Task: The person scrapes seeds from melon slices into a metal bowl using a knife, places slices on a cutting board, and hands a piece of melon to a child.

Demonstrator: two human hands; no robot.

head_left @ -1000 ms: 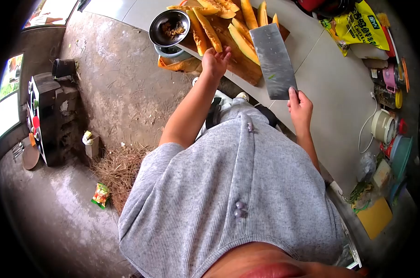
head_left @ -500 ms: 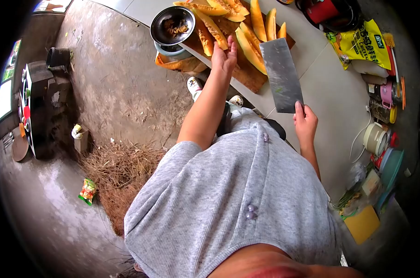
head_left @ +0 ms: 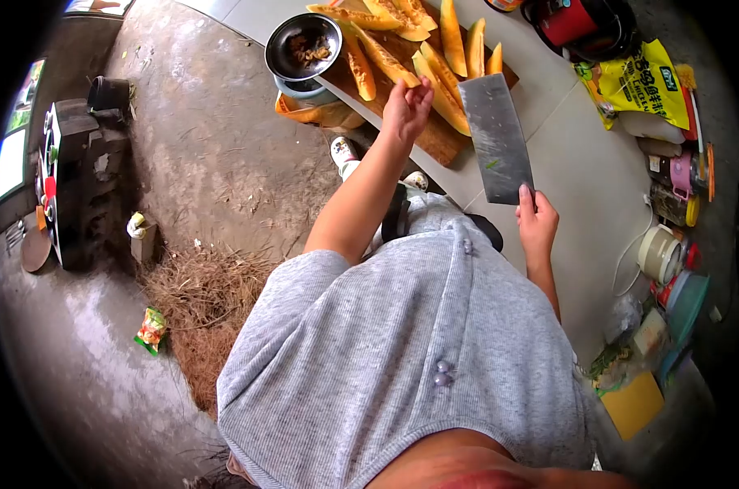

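My left hand (head_left: 406, 112) is closed on the near end of an orange melon wedge (head_left: 379, 55), fingers curled around its tip. The wedge lies over a wooden cutting board (head_left: 444, 149) that holds several more melon wedges (head_left: 451, 41). My right hand (head_left: 537, 218) grips a wide cleaver (head_left: 497, 138) at its handle end, which the fingers hide. The cleaver's blade points away from me, flat side facing up, beside the board's right edge. A dark metal bowl (head_left: 281, 50) with scooped-out pulp and seeds stands left of the wedges.
The board rests on a grey tiled table (head_left: 577, 163). A black cooker (head_left: 598, 24), a yellow bag (head_left: 651, 85) and several jars and containers line the right side. Below the bowl is a bucket (head_left: 300, 85). Dry straw (head_left: 211, 301) lies on the floor at left.
My left hand has shifted slightly right and its fingers have closed on the melon wedge, whose near end moved right with it. The cleaver has shifted only a little.
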